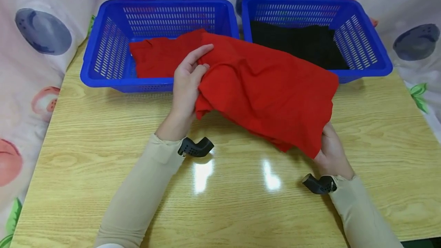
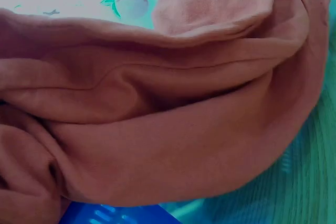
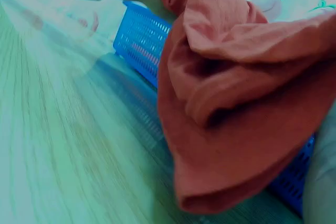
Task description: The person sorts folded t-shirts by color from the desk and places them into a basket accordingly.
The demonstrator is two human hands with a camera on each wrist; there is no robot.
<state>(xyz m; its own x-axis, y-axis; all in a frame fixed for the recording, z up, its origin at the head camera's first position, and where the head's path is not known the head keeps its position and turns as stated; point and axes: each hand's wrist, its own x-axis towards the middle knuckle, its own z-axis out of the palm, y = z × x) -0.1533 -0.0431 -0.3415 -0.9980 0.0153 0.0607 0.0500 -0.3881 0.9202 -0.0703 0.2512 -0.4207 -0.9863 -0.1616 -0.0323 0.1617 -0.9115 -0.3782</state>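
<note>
While the red cloth (image 1: 272,87) spans the gap between my left hand (image 1: 186,81) and my right hand (image 1: 333,152), it looks soft, thin and light, limp enough to sag and crease wherever nothing supports it. It lies across the near rims of the left basket (image 1: 138,82) and the right basket (image 1: 365,72), nearer than the black cloth (image 1: 296,43), and seems raised above the table (image 1: 241,213). I judge it hard to damage and not very slippery, but its loose layers could slide apart, so I'd take hold near both ends, catching every layer together.

At the left end my fingers pinch the folds, thumb (image 1: 200,73) bent against the cloth, index finger (image 1: 201,53) stretched along it. My right hand sits under the near right corner; its fingers are mostly hidden, so I can't tell whether they close. My left forearm (image 1: 141,192) reaches in from the near left, that hand farther out; my right forearm (image 1: 361,209) slants in from the near right.
</note>
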